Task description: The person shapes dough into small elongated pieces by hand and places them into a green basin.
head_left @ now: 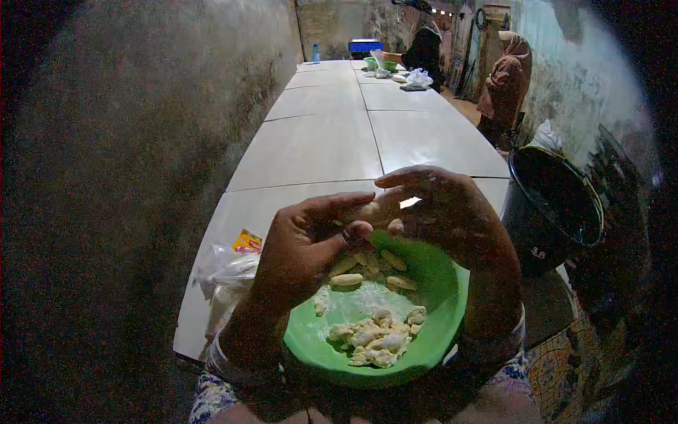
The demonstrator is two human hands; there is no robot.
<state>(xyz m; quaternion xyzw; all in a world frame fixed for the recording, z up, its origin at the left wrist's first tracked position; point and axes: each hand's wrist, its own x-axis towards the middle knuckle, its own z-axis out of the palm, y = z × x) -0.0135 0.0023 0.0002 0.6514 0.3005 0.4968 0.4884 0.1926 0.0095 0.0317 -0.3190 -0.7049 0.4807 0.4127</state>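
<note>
Above a green basin, my left hand and my right hand meet with curved fingers. A small pale piece of dough shows between their fingertips, partly hidden by them. Both hands pinch it, the left from its side and the right with bent fingers around the other end. Inside the basin, a heap of torn, floury dough lumps lies toward me. Several smooth, finger-shaped dough pieces rest along the far side, some of them covered by my hands. White flour dusts the bottom.
A long white tiled table runs away from me beside a wall. Clear plastic bags and a yellow-red packet lie left. A black bucket stands right. Two people are at the far end, near another green basin.
</note>
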